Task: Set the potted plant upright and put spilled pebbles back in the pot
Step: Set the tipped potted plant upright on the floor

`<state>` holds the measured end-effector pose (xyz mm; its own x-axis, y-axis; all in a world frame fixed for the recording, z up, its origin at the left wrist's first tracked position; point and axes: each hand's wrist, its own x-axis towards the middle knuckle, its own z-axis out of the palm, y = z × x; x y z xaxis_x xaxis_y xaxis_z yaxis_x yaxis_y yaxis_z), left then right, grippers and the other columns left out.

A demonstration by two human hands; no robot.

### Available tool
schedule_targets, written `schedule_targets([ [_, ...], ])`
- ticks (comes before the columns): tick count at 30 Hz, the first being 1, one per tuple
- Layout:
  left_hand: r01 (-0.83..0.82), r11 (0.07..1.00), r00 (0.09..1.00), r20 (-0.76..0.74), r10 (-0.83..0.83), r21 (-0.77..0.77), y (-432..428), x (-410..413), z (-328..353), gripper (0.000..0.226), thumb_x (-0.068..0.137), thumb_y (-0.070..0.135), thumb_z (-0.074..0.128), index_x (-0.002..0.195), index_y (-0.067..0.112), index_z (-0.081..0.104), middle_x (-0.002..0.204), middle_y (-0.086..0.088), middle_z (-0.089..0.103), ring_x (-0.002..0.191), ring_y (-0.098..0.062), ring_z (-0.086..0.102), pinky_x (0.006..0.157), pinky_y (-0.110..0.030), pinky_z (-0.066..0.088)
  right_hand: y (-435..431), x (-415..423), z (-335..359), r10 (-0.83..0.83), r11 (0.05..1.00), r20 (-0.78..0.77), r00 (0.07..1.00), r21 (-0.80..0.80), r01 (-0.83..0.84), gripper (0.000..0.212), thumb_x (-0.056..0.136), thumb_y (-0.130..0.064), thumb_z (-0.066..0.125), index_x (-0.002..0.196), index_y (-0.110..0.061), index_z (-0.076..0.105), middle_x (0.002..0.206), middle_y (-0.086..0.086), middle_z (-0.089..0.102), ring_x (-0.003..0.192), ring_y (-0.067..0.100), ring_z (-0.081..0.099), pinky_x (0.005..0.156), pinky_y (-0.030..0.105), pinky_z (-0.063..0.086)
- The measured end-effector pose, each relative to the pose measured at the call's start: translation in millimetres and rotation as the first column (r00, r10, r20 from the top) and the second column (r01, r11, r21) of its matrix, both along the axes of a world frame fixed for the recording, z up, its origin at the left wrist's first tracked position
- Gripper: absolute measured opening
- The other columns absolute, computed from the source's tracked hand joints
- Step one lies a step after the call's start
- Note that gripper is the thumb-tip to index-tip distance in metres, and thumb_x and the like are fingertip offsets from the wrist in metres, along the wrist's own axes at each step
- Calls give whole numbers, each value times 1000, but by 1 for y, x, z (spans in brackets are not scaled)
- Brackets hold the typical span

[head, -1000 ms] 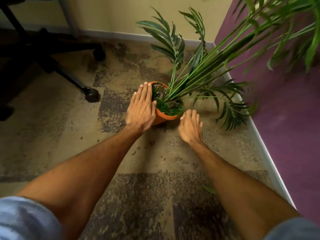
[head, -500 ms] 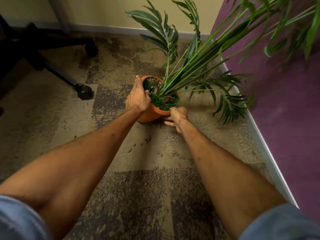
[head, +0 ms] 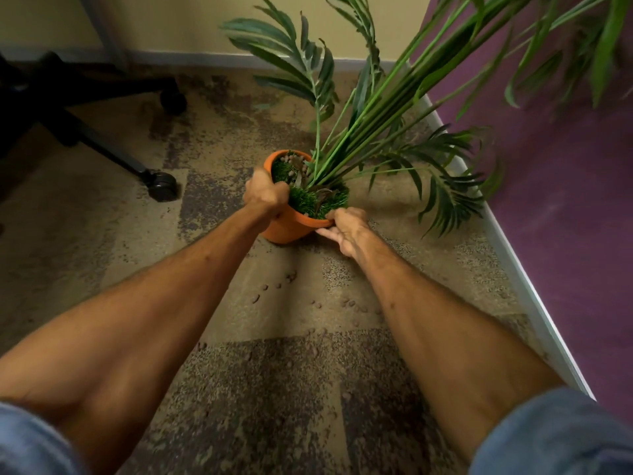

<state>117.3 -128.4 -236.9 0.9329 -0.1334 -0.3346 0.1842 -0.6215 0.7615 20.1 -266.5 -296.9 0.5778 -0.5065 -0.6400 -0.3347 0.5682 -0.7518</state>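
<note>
Tan-and-brown mottled carpet [head: 239, 389] fills most of my feed, and on it is the terracotta pot [head: 284, 231], which I take as my marker. Right of the pot runs a purple wall [head: 565, 217], edged at the floor by a white skirting board [head: 513, 269]. The plant [head: 370, 108] rises out of the pot, its long green stems leaning away and to the right, with fronds spreading beyond and right of the pot. Well to the pot's left I see a dark office chair base [head: 85, 108], and one caster [head: 161, 182] is its nearest part to the pot.

The pot's mouth faces up and a little toward me, with green moss [head: 305, 200] covering its near half. I cannot tell whether its base sits flat. The left hand [head: 265, 195] curls over the pot's left rim, gripping it. The right hand [head: 344, 228] holds the near right rim, thumb on top and fingers under the lip. Small brown pebbles [head: 291, 277] lie scattered on the carpet on the pot's near side, between the forearms. A few more lie inside at its far rim.
</note>
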Motion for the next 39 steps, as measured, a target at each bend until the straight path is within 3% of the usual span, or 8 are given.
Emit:
schedule_targets([
  [5, -36, 997, 999, 12, 37, -62, 10, -6, -1, 44, 90, 19, 60, 134, 14, 52, 130, -17, 62, 112, -43, 67, 88, -57, 64, 4, -3, 3, -48, 996, -15, 999, -72, 47, 39, 91, 14, 59, 130, 10, 57, 127, 29, 65, 107, 44, 73, 54, 42, 65],
  [10, -26, 994, 1000, -13, 25, -105, 7, -17, 5, 42, 93, 15, 59, 134, 16, 51, 127, -15, 61, 105, -41, 69, 57, -54, 66, -9, -7, 15, -73, 981, -50, 996, -186, 63, 35, 90, 9, 66, 124, 10, 63, 122, 25, 69, 99, 37, 74, 47, 34, 61],
  [14, -26, 984, 998, -60, 16, -177, -8, -25, 10, 41, 95, 11, 55, 135, 14, 51, 126, -15, 62, 102, -41, 72, 58, -54, 66, -25, -14, 27, -105, 966, -62, 993, -245, 87, 21, 91, 7, 66, 112, 5, 65, 118, 22, 69, 94, 31, 73, 44, 32, 59],
  [22, 18, 955, 986, -152, -66, -296, -36, -42, -10, 38, 86, 17, 52, 123, 23, 48, 123, -12, 64, 101, -38, 73, 63, -54, 67, -48, -46, 38, -186, 905, -123, 975, -408, 121, 36, 94, -1, 67, 129, 7, 63, 121, 20, 69, 97, 32, 75, 39, 25, 56],
  [28, 33, 928, 970, -213, -120, -371, -54, -51, -28, 46, 80, 17, 52, 125, 26, 47, 122, -10, 66, 106, -34, 73, 71, -54, 68, -62, -67, 46, -206, 861, -150, 967, -497, 106, 19, 96, -4, 65, 114, -3, 67, 102, 13, 69, 68, 19, 70, 39, 21, 56],
  [32, 22, 904, 964, -229, -132, -427, -59, -65, -33, 40, 95, 5, 53, 131, 22, 45, 124, -7, 63, 107, -29, 70, 75, -53, 68, -65, -75, 44, -202, 845, -194, 960, -530, 71, 34, 96, -5, 67, 130, 1, 65, 112, 16, 72, 84, 29, 77, 40, 23, 57],
  [37, 24, 909, 959, -247, -139, -417, -58, -65, -41, 44, 100, 6, 53, 140, 18, 41, 126, -6, 62, 103, -25, 70, 72, -51, 68, -64, -76, 47, -184, 849, -216, 959, -527, 44, 16, 98, -5, 65, 111, -9, 57, 104, 13, 66, 90, 32, 76, 39, 23, 56],
  [39, 46, 913, 956, -246, -157, -406, -59, -65, -40, 46, 101, 5, 51, 143, 19, 39, 130, -6, 60, 103, -24, 69, 71, -48, 68, -64, -74, 46, -193, 838, -223, 956, -544, 43, 23, 96, -6, 65, 119, -4, 61, 105, 12, 68, 87, 30, 76, 39, 22, 56],
])
